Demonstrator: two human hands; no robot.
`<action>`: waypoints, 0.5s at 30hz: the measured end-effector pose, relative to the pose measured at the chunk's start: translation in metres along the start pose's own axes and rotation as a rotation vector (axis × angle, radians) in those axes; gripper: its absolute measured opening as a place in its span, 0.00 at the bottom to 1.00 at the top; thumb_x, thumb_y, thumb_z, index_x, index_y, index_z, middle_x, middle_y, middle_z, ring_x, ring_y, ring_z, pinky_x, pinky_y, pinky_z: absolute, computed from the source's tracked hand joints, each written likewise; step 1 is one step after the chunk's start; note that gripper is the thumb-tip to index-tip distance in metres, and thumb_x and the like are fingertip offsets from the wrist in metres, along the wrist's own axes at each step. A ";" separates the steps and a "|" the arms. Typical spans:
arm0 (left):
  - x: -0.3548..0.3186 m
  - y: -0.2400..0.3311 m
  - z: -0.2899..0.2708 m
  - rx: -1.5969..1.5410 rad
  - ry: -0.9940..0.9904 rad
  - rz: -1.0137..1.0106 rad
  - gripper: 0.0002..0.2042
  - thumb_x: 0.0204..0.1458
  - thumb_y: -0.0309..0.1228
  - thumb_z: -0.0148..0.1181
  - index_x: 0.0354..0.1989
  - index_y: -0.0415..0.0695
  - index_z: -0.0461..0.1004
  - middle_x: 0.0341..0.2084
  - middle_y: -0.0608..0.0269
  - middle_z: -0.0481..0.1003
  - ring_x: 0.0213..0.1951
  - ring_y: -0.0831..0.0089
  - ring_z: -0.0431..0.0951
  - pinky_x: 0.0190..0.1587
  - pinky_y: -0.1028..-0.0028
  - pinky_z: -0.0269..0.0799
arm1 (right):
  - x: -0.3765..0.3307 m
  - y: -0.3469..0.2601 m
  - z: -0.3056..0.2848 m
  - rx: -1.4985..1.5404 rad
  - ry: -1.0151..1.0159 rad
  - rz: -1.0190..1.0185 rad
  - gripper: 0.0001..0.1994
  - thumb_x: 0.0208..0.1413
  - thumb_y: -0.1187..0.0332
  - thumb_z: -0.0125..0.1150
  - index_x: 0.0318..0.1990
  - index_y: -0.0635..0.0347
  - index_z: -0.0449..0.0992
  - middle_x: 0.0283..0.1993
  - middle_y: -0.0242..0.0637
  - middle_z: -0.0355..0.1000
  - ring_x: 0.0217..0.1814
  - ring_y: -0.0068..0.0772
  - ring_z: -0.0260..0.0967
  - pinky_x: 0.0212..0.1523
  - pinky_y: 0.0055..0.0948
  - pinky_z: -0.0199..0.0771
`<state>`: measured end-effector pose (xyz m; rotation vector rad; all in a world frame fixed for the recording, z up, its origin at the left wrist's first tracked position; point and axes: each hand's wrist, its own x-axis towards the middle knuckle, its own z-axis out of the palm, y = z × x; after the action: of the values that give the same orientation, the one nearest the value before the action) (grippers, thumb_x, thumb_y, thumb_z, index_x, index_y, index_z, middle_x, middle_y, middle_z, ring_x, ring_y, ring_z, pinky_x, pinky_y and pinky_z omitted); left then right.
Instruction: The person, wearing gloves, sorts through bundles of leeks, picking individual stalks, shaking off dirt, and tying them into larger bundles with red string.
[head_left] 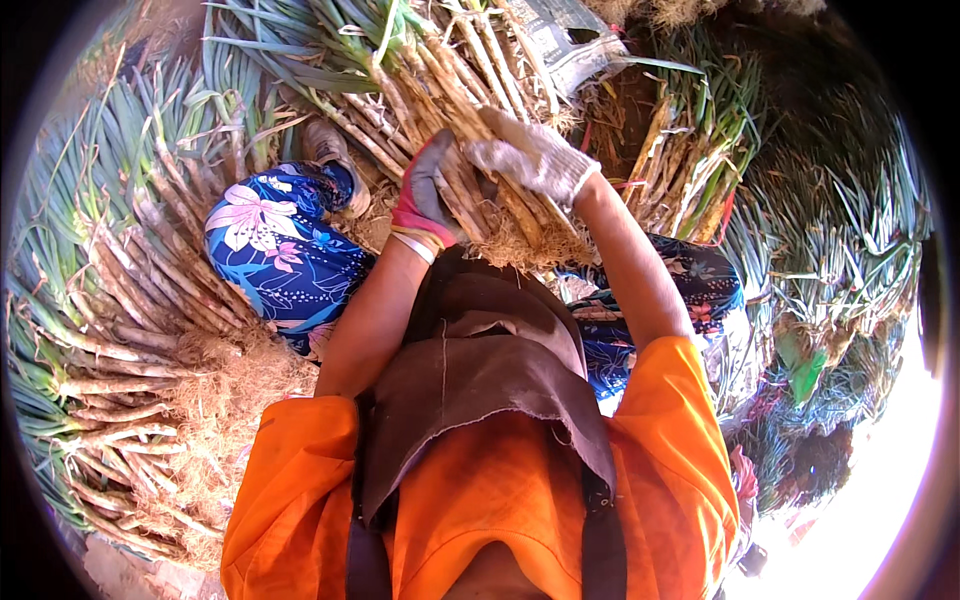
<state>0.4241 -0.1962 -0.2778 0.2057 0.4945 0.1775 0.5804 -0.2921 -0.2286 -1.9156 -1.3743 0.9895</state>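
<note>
A bundle of long green onions (450, 95) lies slantwise over my lap, green tops pointing away to the upper left and stringy roots (530, 248) toward me. My left hand (430, 195), in a pink and grey glove, is closed round the left side of the stalks near the root end. From the right, my right hand (535, 160), in a whitish knit glove, curls over the top of the same stalks. Its fingertips are partly lost among the onions. Dark brown apron cloth (480, 350) spreads just below the roots.
A large heap of green onions (130, 290) fans out at the left, roots toward me. Another bunch (690, 150) stands beyond my right arm, with more piled onions (850, 220) at the far right. A torn grey sack (570, 45) lies at the top.
</note>
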 end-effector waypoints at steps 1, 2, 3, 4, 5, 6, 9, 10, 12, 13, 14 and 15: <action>0.000 0.002 0.003 -0.016 -0.041 0.001 0.20 0.55 0.43 0.58 0.51 0.45 0.73 0.45 0.62 0.77 0.45 0.64 0.79 0.46 0.62 0.77 | -0.011 -0.012 -0.002 -0.101 0.020 0.057 0.45 0.56 0.36 0.50 0.66 0.71 0.54 0.59 0.56 0.67 0.65 0.46 0.63 0.61 0.34 0.64; -0.004 -0.001 0.026 -0.064 0.089 0.069 0.20 0.55 0.44 0.58 0.51 0.46 0.73 0.41 0.62 0.78 0.43 0.65 0.79 0.45 0.65 0.77 | -0.017 -0.025 -0.001 -0.214 -0.035 0.151 0.46 0.55 0.34 0.49 0.65 0.70 0.55 0.59 0.58 0.66 0.63 0.50 0.65 0.60 0.37 0.65; -0.002 -0.003 0.026 -0.028 0.068 0.072 0.20 0.56 0.45 0.57 0.51 0.46 0.72 0.41 0.62 0.78 0.43 0.66 0.79 0.46 0.66 0.77 | -0.023 -0.040 -0.002 -0.334 -0.101 0.237 0.46 0.54 0.33 0.49 0.65 0.70 0.57 0.59 0.59 0.65 0.61 0.54 0.66 0.58 0.39 0.67; 0.001 -0.007 0.022 0.007 0.047 0.074 0.20 0.56 0.45 0.57 0.52 0.46 0.72 0.41 0.62 0.78 0.43 0.66 0.79 0.46 0.66 0.77 | -0.019 -0.024 0.015 -0.391 0.005 0.104 0.44 0.54 0.34 0.50 0.62 0.70 0.60 0.57 0.58 0.67 0.57 0.55 0.67 0.57 0.41 0.68; 0.005 -0.014 0.016 0.034 0.018 0.070 0.20 0.57 0.46 0.56 0.52 0.47 0.72 0.41 0.62 0.78 0.43 0.67 0.79 0.46 0.67 0.77 | -0.019 -0.030 0.019 -0.407 0.090 0.108 0.41 0.54 0.35 0.50 0.59 0.69 0.62 0.53 0.57 0.68 0.53 0.56 0.69 0.54 0.43 0.68; 0.017 -0.021 0.005 0.043 -0.121 0.059 0.21 0.60 0.48 0.52 0.53 0.46 0.71 0.43 0.63 0.77 0.43 0.70 0.79 0.49 0.68 0.76 | -0.017 -0.037 0.025 -0.416 0.171 0.098 0.39 0.54 0.36 0.51 0.55 0.68 0.65 0.49 0.55 0.70 0.49 0.57 0.70 0.51 0.45 0.69; 0.025 -0.028 0.002 -0.060 -0.179 0.058 0.23 0.62 0.51 0.45 0.54 0.47 0.71 0.45 0.64 0.76 0.47 0.71 0.77 0.53 0.66 0.73 | -0.007 -0.054 0.023 -0.256 0.218 0.193 0.35 0.56 0.37 0.49 0.52 0.66 0.66 0.46 0.57 0.72 0.50 0.57 0.70 0.50 0.44 0.68; 0.021 -0.031 0.006 -0.155 -0.151 0.079 0.23 0.62 0.51 0.44 0.54 0.47 0.70 0.46 0.63 0.76 0.48 0.68 0.77 0.54 0.63 0.72 | -0.009 -0.059 0.015 -0.134 0.175 0.227 0.35 0.57 0.39 0.49 0.56 0.66 0.65 0.47 0.58 0.72 0.53 0.56 0.69 0.52 0.41 0.68; 0.028 -0.024 -0.002 -0.166 -0.119 0.060 0.18 0.61 0.43 0.48 0.53 0.47 0.71 0.42 0.61 0.77 0.46 0.63 0.78 0.54 0.60 0.73 | -0.017 -0.074 0.007 0.150 0.213 0.143 0.35 0.58 0.41 0.49 0.60 0.66 0.65 0.51 0.52 0.73 0.55 0.46 0.70 0.55 0.36 0.67; 0.031 -0.015 -0.006 -0.187 -0.082 0.001 0.16 0.60 0.41 0.50 0.53 0.47 0.71 0.41 0.60 0.78 0.45 0.61 0.78 0.53 0.59 0.73 | -0.025 -0.084 -0.001 0.360 0.218 0.104 0.35 0.59 0.42 0.49 0.59 0.66 0.65 0.50 0.51 0.74 0.55 0.41 0.70 0.56 0.35 0.66; 0.037 -0.013 -0.011 -0.166 -0.149 0.030 0.20 0.59 0.42 0.50 0.54 0.42 0.69 0.46 0.53 0.75 0.47 0.58 0.76 0.54 0.57 0.71 | -0.035 -0.076 -0.018 0.365 0.228 -0.091 0.31 0.59 0.48 0.52 0.59 0.67 0.67 0.53 0.45 0.72 0.54 0.33 0.68 0.58 0.29 0.63; 0.035 -0.005 -0.016 -0.168 -0.264 0.029 0.19 0.56 0.40 0.53 0.52 0.42 0.70 0.43 0.55 0.77 0.45 0.57 0.78 0.53 0.55 0.73 | -0.044 -0.079 -0.026 0.500 0.298 -0.030 0.29 0.59 0.52 0.54 0.59 0.67 0.67 0.56 0.47 0.69 0.56 0.35 0.67 0.57 0.29 0.64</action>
<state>0.4477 -0.1908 -0.3083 0.0705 0.2127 0.2154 0.5514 -0.3111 -0.1410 -1.5801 -0.8811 0.8867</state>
